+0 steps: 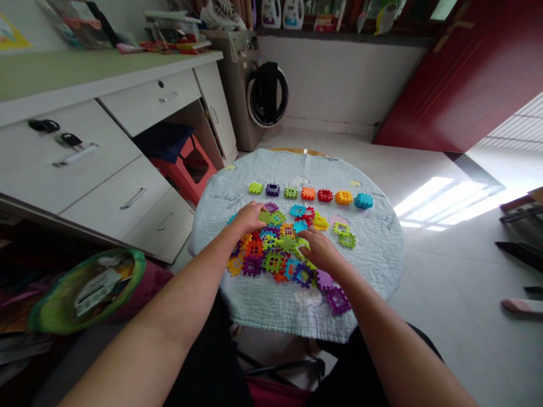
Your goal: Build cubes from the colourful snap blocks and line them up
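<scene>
A loose pile of interlocking plastic building tiles (pixel 274 261) in many colours lies on the round cloth-covered table. At the pile's upper left, my left hand (pixel 248 219) is closed with its fingertips on a green tile (pixel 265 217). On the pile's right side, my right hand (pixel 321 249) has its thumb and fingers closed around the edge of a lime-green frame tile (pixel 301 246). Between the hands lies another solid green tile (pixel 287 243). Purple tiles (pixel 337 300) rest beside my right forearm.
Beyond the pile runs a row of small assembled blocks, from a lime one (pixel 255 187) to a blue one (pixel 363 200). Two joined green frames (pixel 344 234) lie to the right. A pale blue cloth (pixel 377 249) covers the table. A bin (pixel 139 277) and a red stool (pixel 190 169) stand left.
</scene>
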### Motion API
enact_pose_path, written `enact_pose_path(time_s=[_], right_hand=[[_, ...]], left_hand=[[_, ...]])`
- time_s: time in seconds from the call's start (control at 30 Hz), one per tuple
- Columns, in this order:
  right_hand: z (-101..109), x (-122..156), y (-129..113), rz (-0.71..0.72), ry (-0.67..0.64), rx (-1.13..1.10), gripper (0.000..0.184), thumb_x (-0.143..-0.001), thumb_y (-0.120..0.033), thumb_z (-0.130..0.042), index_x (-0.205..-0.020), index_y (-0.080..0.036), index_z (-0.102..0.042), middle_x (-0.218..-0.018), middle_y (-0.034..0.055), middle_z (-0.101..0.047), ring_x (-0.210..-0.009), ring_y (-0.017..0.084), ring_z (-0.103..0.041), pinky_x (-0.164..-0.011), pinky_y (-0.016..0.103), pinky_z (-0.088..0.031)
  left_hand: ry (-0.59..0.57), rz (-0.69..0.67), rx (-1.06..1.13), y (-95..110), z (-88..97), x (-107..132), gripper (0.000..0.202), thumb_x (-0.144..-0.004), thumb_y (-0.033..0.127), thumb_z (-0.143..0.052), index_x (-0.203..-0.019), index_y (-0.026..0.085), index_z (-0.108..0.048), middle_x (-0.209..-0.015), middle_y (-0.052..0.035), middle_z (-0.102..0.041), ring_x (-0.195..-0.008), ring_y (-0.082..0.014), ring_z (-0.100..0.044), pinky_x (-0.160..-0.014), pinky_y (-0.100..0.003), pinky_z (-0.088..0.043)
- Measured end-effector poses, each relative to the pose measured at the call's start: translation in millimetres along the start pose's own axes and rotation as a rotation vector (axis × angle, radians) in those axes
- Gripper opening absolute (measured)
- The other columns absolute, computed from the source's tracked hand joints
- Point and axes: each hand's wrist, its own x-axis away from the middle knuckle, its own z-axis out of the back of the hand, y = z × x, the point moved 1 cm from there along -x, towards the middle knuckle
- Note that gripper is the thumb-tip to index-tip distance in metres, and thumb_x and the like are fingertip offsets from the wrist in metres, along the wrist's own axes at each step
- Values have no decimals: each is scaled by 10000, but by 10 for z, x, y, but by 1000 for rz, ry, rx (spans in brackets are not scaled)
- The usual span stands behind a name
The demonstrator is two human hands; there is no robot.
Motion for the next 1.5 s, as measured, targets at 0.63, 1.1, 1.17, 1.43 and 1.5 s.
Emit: enact_pose_path(time_s=[0.63,1.1,1.17,1.43,1.5], right_hand=[[-157,-187,-205,-118,243,-17,367,-737,-332,-637,-1068,-184,-579,-1052,123,-558,-987,268,-516,-883,407,-435],[-18,-209,-139,55,409,-195,429,-740,-214,-588,-1165,-198,-534,-1094,107,-494,-1043,244,-500,-937,400,-441],[-26,-215,-127,51,403,-202,442,-741,-205,-583,-1179,-218,-527,-1125,106,-494,-1066,248,-499,-945,410,-438],[-33,-231,-124,66,384,-198,454,-749,-183,-576,-1197,-197,-508,-1134,111,-534,-1084,254,-502,-964,406,-419],[-37,-243,-144,54,369,-164,430,-738,-180,-572,-1164,-195,-521,-1110,109,-541,-1059,255,-506,-948,403,-422]], left_hand=[[48,394,1124,496,34,255,251,-724,50,-501,-929,156,-600,-778,-5,-619,-639,-105,-585,-639,-251,-515],[-136,382,1483,845,-246,372,212,-829,355,-623,-960,190,-638,-851,-46,-690,-695,-145,-664,-667,-297,-559],[-124,347,1472,859,-268,379,241,-785,306,-695,-981,186,-622,-859,-38,-687,-705,-132,-661,-685,-285,-556],[-118,348,1471,936,-311,342,223,-751,121,-656,-965,167,-612,-843,-36,-674,-718,-131,-647,-652,-254,-534],[-127,353,1477,938,-317,339,220,-741,103,-643,-950,168,-617,-843,-35,-670,-724,-131,-643,-660,-255,-528]])
